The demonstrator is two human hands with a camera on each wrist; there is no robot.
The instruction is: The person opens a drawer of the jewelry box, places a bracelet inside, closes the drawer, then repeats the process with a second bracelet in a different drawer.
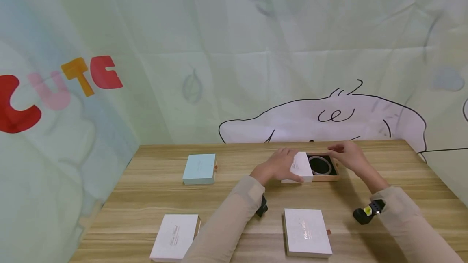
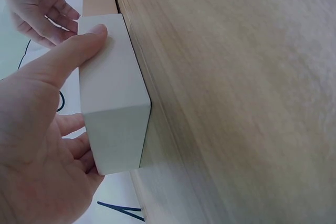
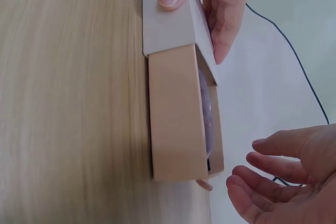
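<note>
A white drawer-style gift box (image 1: pixel 302 167) lies at the back right of the table, its pinkish-tan inner tray (image 3: pixel 177 116) slid partly out to the right. Inside the tray, a pale purplish bangle (image 3: pixel 206 114) rests on black lining. My left hand (image 1: pixel 278 166) grips the white sleeve (image 2: pixel 113 72) of the box, thumb on its near side and fingers on the far side. Beside the tray's right end, my right hand (image 1: pixel 348 156) hovers with loosely bent fingers (image 3: pixel 275 169), apart from the box and holding nothing. A small ribbon tab (image 3: pixel 205 184) sticks out from the tray's end.
A light blue box (image 1: pixel 199 169) sits at the back left of the wooden table (image 1: pixel 153 198). Nearer are two white boxes, one at front left (image 1: pixel 174 236) and another at front centre (image 1: pixel 306 232). A printed cloth backdrop (image 1: pixel 234 72) hangs behind the table.
</note>
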